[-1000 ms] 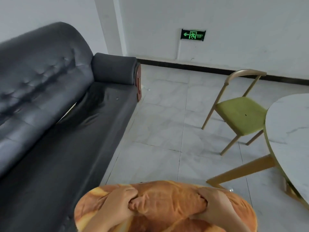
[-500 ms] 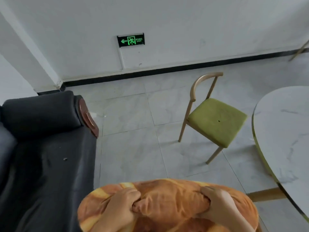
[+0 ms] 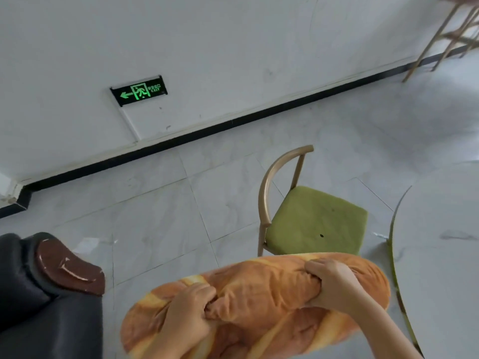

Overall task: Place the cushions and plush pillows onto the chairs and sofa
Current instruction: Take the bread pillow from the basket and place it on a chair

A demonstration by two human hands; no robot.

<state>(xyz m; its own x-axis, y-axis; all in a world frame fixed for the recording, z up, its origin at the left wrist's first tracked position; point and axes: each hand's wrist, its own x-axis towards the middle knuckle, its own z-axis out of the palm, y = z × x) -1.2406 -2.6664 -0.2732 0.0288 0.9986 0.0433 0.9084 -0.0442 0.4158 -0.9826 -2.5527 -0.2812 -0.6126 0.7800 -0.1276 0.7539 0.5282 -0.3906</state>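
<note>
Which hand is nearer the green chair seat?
Right. The right hand grips the orange plush pillow just below the green chair seat; the left hand grips it farther away, toward the sofa arm.

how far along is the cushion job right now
Nothing looks placed yet: the green chair seat is bare, and the visible end of the sofa holds no cushion. In hand: the left hand and right hand both grip an orange plush pillow in front of the chair. Left: setting it down. Other cushions are out of view.
</note>
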